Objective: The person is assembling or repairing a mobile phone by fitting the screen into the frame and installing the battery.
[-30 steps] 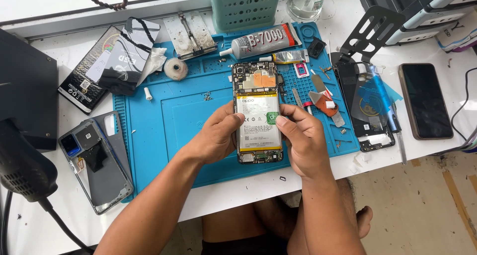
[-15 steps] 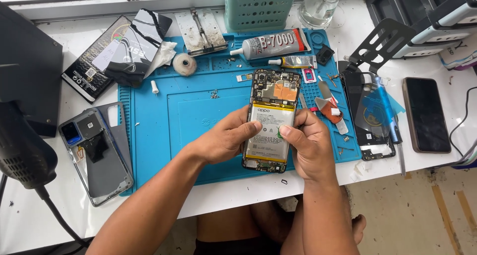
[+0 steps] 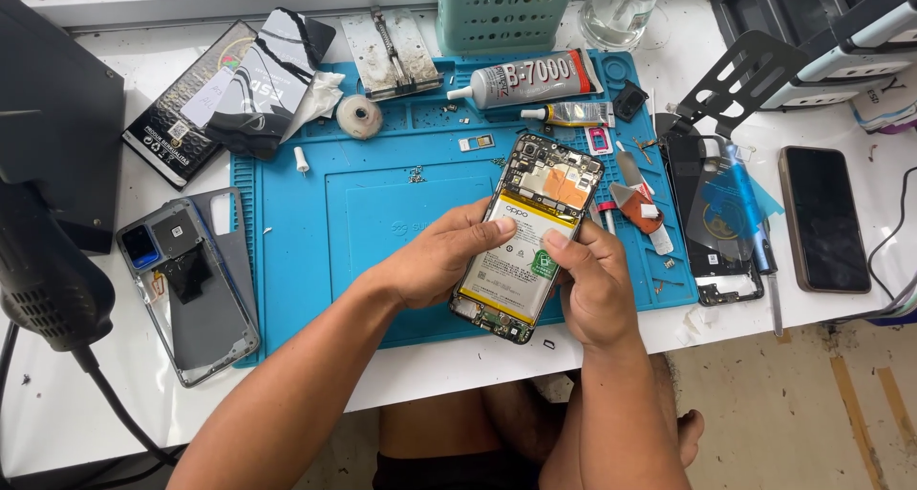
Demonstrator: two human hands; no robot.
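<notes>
Both hands, left hand (image 3: 441, 261) and right hand (image 3: 592, 285), pinch the opened phone (image 3: 527, 237) with their fingers above the blue mat (image 3: 382, 213); a glue tube (image 3: 530, 77) lies at twelve o'clock.

Both hands hold an opened phone (image 3: 528, 234) above the blue mat (image 3: 382, 213): the left hand (image 3: 441, 258) grips its nine o'clock edge, the right hand (image 3: 592, 285) its three o'clock edge. A glue tube (image 3: 530, 77) lies at twelve o'clock, a back cover (image 3: 191, 285) at nine o'clock.
</notes>
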